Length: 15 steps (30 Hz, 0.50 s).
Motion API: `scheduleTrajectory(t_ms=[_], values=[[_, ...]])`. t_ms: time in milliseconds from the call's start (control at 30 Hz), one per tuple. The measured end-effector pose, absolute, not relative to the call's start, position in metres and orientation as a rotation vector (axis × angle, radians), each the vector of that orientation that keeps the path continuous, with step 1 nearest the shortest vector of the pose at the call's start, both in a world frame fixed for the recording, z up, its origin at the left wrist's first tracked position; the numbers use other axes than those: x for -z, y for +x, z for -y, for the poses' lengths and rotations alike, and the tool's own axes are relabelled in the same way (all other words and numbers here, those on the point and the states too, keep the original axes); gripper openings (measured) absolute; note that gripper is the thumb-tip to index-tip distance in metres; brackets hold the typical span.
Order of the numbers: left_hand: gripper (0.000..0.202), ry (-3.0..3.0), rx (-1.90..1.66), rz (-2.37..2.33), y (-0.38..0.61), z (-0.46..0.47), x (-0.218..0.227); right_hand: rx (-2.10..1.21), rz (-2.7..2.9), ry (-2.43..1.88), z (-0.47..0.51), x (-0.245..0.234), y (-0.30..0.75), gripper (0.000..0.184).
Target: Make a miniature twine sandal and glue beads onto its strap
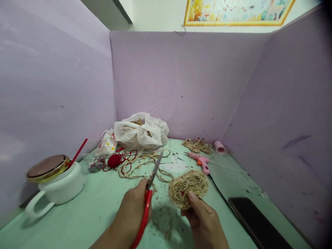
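Note:
My left hand [131,212] is closed around red-handled scissors [149,193], whose blades point up and away toward a loose tangle of jute rope [141,164]. My right hand [203,221] pinches a coiled oval disc of jute rope [188,186] and holds it just above the green table, thumb on its lower face. The scissor blades sit to the left of the disc, not touching it.
A white lidded mug [55,183] stands at the left. At the back lie a white plastic bag [141,133], a red yarn ball [114,160] and small jute pieces [197,145]. A pink glue gun [201,162] and a black phone [259,224] are on the right. Purple walls enclose the table.

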<state>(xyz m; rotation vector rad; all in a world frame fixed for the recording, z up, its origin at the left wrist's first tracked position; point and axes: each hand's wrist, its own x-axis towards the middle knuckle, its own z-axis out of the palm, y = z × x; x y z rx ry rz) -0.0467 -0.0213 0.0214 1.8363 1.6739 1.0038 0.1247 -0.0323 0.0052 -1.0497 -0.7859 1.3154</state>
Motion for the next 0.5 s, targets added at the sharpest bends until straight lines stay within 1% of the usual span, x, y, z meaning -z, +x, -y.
scheduleTrajectory(t_ms=[33,100,167,300,400,500], values=[[0.008,1.705,-1.100,-1.626,-0.049,0.017,-0.023,-1.416,0.713,-0.988,0.031,-0.006,0.124,0.028],[0.017,1.425,-1.191,-1.479,-0.050,0.012,-0.025,-1.564,0.575,-0.915,0.031,-0.009,0.123,0.024],[0.027,1.221,-1.205,-1.293,-0.046,0.012,-0.028,-1.639,0.484,-0.877,0.032,-0.011,0.120,0.024],[0.039,1.030,-1.136,-1.111,-0.032,0.021,-0.029,-1.739,0.567,-0.766,0.036,-0.014,0.112,0.027],[0.041,0.884,-1.156,-1.055,-0.027,0.024,-0.026,-1.771,0.663,-0.722,0.038,-0.014,0.109,0.030],[0.040,0.750,-1.214,-1.021,-0.030,0.019,-0.024,-1.690,0.632,-0.831,0.038,-0.012,0.112,0.033]])
